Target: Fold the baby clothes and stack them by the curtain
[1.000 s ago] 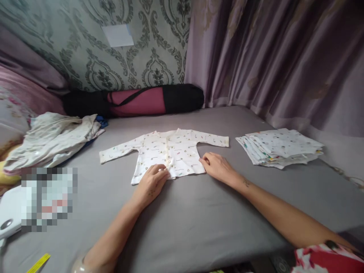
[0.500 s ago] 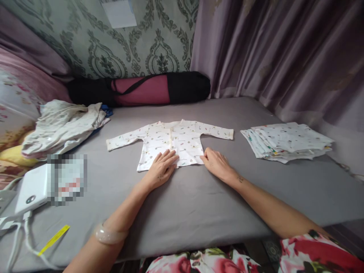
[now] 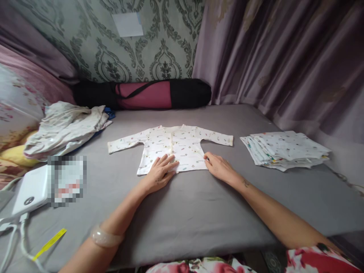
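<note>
A small white long-sleeved baby shirt (image 3: 186,146) with a tiny print lies spread flat, its sleeves stretched out to both sides and its collar pointing away from me. Flat on the lower front, by the button placket, rests my left hand (image 3: 161,173), its fingers spread. At the shirt's lower right corner, my right hand (image 3: 218,166) pinches the side edge between thumb and curled fingers. A pale bangle (image 3: 106,237) circles my left forearm.
A folded stack of printed white clothes (image 3: 287,148) sits to the right. On the left are a rumpled clothes pile (image 3: 68,123), a white power bank (image 3: 31,189) with cables and a yellow strip (image 3: 50,243). A black and maroon long bag (image 3: 145,94) lies along the wall.
My right hand has drawn the shirt's lower right corner slightly outward, and the hem there looks straighter. My left hand stays on the front. The view has tilted up a little.
</note>
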Demonstrator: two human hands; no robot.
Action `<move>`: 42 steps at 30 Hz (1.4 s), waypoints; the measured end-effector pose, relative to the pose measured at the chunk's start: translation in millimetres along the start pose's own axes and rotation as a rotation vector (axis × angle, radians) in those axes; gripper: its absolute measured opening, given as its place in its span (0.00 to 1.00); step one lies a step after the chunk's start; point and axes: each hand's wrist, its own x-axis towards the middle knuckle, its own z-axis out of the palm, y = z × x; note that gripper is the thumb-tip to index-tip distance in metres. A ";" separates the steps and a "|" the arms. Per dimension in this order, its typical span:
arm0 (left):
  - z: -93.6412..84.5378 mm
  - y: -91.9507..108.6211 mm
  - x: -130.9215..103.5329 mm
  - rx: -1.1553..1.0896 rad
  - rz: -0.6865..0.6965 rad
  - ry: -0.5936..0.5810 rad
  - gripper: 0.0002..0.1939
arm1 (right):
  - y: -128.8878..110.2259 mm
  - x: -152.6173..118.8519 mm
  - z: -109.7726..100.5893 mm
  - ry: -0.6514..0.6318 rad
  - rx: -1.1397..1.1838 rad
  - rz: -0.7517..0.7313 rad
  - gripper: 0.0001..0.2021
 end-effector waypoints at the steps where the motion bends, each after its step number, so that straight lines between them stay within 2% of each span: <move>1: -4.2 2.5 1.0 0.002 0.004 -0.004 0.23 | 2.0 2.4 0.7 -0.011 -0.011 -0.010 0.11; 3: -14.0 10.9 6.2 0.017 0.002 0.000 0.22 | 3.5 9.6 4.5 -0.004 -0.058 -0.030 0.11; 6: -23.7 26.5 23.1 0.082 -0.006 0.063 0.21 | -6.3 25.3 15.5 0.124 -0.152 -0.080 0.13; 8: -20.5 32.9 38.2 0.147 -0.008 0.113 0.21 | -20.5 36.3 23.4 0.230 -0.166 -0.160 0.16; 10: -8.9 33.3 52.4 0.210 -0.028 0.141 0.22 | -35.0 44.9 29.9 0.287 -0.146 -0.255 0.20; 12: 7.0 28.7 62.3 0.260 -0.054 0.141 0.24 | -44.1 49.9 35.4 0.271 -0.116 -0.282 0.25; 15: 27.7 19.5 66.9 0.316 -0.070 0.122 0.27 | -45.3 51.8 43.4 0.170 -0.058 -0.237 0.29; 18: 35.8 15.1 64.9 0.357 -0.079 0.103 0.28 | -39.9 54.3 44.6 0.110 0.003 -0.232 0.30; 20: 34.1 15.6 64.4 0.374 -0.071 0.099 0.28 | -34.9 60.0 34.5 0.090 0.088 -0.246 0.29; 22: 27.5 17.5 66.3 0.378 -0.046 0.110 0.27 | -25.5 69.1 13.7 0.116 0.213 -0.233 0.26; 24: 16.8 19.5 71.6 0.359 -0.026 0.108 0.25 | -8.6 79.3 -13.3 0.212 0.307 -0.133 0.22; 27: -2.7 20.1 85.4 0.306 -0.044 0.064 0.18 | 29.8 90.7 -48.3 0.322 0.227 0.206 0.18; 29: -13.9 18.0 98.0 0.249 -0.068 0.053 0.15 | 57.8 94.7 -59.6 0.288 0.130 0.438 0.16; 32: -23.5 13.4 120.8 0.133 -0.099 0.098 0.14 | 92.6 99.8 -58.4 0.171 0.031 0.642 0.19; 35: -23.6 9.4 148.0 0.050 -0.055 0.144 0.16 | 116.4 108.5 -47.3 0.127 0.006 0.716 0.23; 37: -18.9 6.9 167.7 0.014 0.017 0.152 0.17 | 128.1 114.9 -39.1 0.134 0.066 0.731 0.22; 39: -11.1 4.4 186.7 -0.016 0.083 0.157 0.19 | 136.9 119.5 -31.5 0.218 0.220 0.732 0.16; 42: 3.5 2.3 208.7 -0.032 0.133 0.162 0.22 | 143.8 123.6 -23.7 0.521 0.550 0.630 0.05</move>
